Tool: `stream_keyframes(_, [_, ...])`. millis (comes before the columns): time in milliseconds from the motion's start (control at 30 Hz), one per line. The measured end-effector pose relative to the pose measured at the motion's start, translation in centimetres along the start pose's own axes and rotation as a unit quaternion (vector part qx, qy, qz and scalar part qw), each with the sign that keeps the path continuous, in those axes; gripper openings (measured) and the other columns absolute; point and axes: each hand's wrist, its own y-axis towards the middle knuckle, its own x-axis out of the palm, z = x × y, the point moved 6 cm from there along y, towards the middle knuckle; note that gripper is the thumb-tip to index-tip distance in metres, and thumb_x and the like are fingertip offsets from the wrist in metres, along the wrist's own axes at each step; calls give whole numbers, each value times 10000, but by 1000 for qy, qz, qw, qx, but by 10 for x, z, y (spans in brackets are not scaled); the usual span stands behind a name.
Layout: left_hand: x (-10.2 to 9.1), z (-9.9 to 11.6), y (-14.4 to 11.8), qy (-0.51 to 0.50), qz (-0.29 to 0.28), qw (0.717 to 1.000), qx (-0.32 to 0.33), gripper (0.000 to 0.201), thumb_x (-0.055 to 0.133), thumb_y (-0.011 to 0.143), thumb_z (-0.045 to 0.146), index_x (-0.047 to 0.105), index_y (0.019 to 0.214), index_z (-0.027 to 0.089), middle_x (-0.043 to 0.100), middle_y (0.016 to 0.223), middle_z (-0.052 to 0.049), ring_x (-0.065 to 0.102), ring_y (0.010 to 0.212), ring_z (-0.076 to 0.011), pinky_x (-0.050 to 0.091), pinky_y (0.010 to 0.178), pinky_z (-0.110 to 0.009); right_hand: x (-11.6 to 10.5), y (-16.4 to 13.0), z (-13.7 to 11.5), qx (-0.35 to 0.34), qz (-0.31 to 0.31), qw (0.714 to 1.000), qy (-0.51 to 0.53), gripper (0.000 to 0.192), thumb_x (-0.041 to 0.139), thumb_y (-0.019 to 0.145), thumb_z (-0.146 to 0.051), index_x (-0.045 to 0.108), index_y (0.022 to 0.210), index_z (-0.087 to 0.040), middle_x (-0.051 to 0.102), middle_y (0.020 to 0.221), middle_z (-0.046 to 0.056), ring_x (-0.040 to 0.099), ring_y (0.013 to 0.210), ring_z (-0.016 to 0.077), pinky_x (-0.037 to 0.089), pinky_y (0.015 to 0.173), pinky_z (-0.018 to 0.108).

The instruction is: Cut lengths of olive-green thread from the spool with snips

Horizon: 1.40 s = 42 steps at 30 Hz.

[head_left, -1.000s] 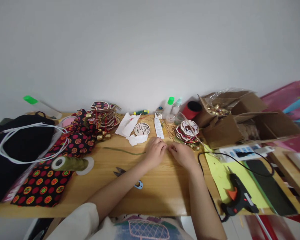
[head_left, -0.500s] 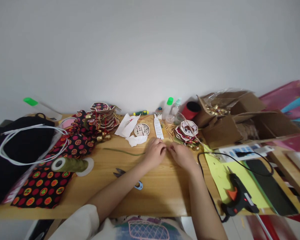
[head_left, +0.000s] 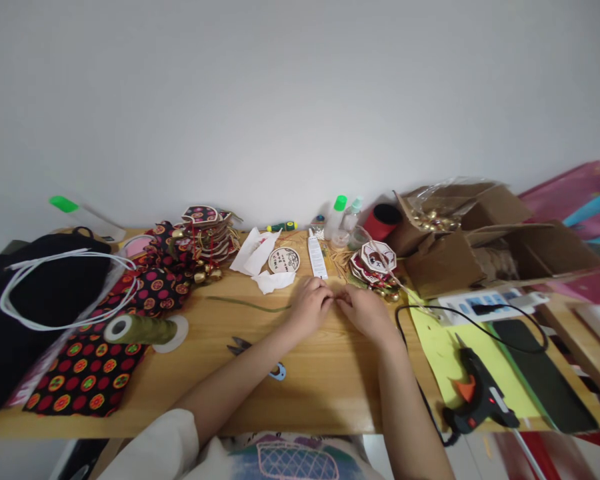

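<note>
Close together over the middle of the wooden table (head_left: 330, 387), my left hand (head_left: 310, 308) and my right hand (head_left: 365, 313) meet at the fingertips, both closed in a pinch. An olive-green cord (head_left: 245, 304) runs out leftward from under my left hand along the tabletop. The bit between my fingertips is too small to make out. Below my left forearm lie scissors (head_left: 278, 372), partly covered by the arm. Beyond my hands are a white glue tube (head_left: 317, 255) and a round wooden disc (head_left: 283, 260) with black drawing on white paper (head_left: 275, 281).
Olive thread spool (head_left: 143, 329), patterned fabric (head_left: 87, 377) and a white cord coil (head_left: 65, 327) are at left. Stacked charms (head_left: 377, 257), cardboard boxes (head_left: 440, 263), a glue gun (head_left: 475, 387) with its black cable, and a dark phone-like slab (head_left: 543, 373) are at right.
My hands stay pinched together in nearly the same spot, with only slight finger movement. Nothing else on the table has visibly moved.
</note>
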Motion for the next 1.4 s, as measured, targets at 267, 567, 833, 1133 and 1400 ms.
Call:
stream_keyframes(267, [0, 0, 0, -8, 6, 1000, 4, 82, 577, 768, 121, 634, 732, 167, 578, 844, -49, 512, 858, -169, 438, 770, -327, -2, 1, -1, 13, 5, 1000, -19, 207, 469, 859, -243, 660, 919, -193, 704, 887, 69, 629, 821, 188, 324, 610, 248])
stream_keyframes(567, [1, -3, 0, -13, 11, 1000, 4, 72, 595, 756, 126, 636, 722, 174, 575, 834, -42, 512, 843, -166, 435, 762, -322, 0, 2, -4, 16, -14, 996, -86, 270, 392, 898, -255, 643, 920, -160, 695, 922, 99, 633, 843, 206, 331, 615, 255])
stream_keyframes(833, [0, -1, 0, -12, 7, 1000, 2, 60, 595, 757, 135, 641, 732, 165, 578, 840, -52, 511, 852, -176, 435, 762, -327, 3, 2, -4, 11, -22, 996, -91, 265, 374, 903, -239, 621, 931, -146, 688, 925, 109, 627, 847, 212, 331, 623, 263])
stream_keyframes(1133, [1, -1, -1, -7, 10, 1000, 5, 70, 592, 753, 125, 629, 718, 172, 573, 838, -43, 511, 848, -171, 434, 757, -322, 1, 0, -3, 9, -9, 997, -75, 250, 392, 893, -236, 622, 930, -144, 687, 926, 107, 624, 850, 202, 322, 617, 257])
stream_keyframes(1400, [1, -2, -1, -7, 13, 1000, 7, 80, 589, 752, 112, 631, 724, 174, 570, 839, -43, 514, 856, -170, 438, 766, -330, -3, -1, -3, 6, -1, 999, -43, 223, 438, 872, -248, 634, 955, -180, 699, 933, 80, 632, 847, 195, 310, 602, 253])
